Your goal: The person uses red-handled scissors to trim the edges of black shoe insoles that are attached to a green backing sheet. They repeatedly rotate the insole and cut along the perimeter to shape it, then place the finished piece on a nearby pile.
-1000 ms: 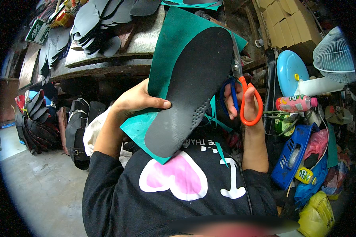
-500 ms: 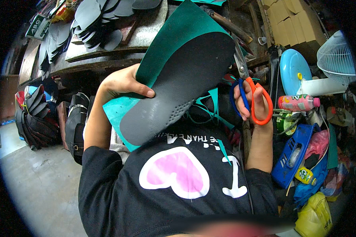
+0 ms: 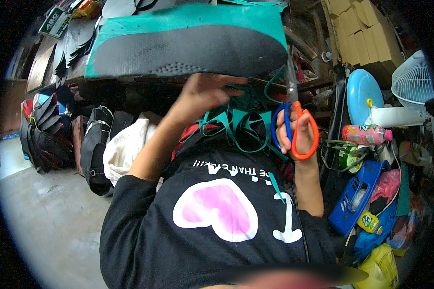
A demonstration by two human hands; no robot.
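Observation:
A black insole point(image 3: 188, 50), dotted with small bumps near one edge, lies on a green sheet point(image 3: 178, 17) spanning the top middle of the view. Just below its near edge is my left hand point(image 3: 202, 94), smeared by motion, with its fingers stretched out and apart. Whether it touches the edge I cannot tell. My right hand point(image 3: 294, 137) grips scissors point(image 3: 304, 144) with one blue and one orange handle loop. Their blades point away from me beside the right end of the sheet. Thin green offcuts point(image 3: 250, 127) hang in loops between my hands.
Stacks of grey insole shapes point(image 3: 72, 41) lie on the bench at the far left. To the right are cardboard boxes point(image 3: 366, 33), a fan cage point(image 3: 412, 79), a pink bottle point(image 3: 366, 134) and a blue plastic basket point(image 3: 357, 195). A white cloth point(image 3: 130, 147) and dark bags point(image 3: 96, 149) are at left.
The sheet with the insole has swung from a slant to nearly level and moved away from me. My left hand has let go of its corner. The scissors have shifted slightly left and nearer.

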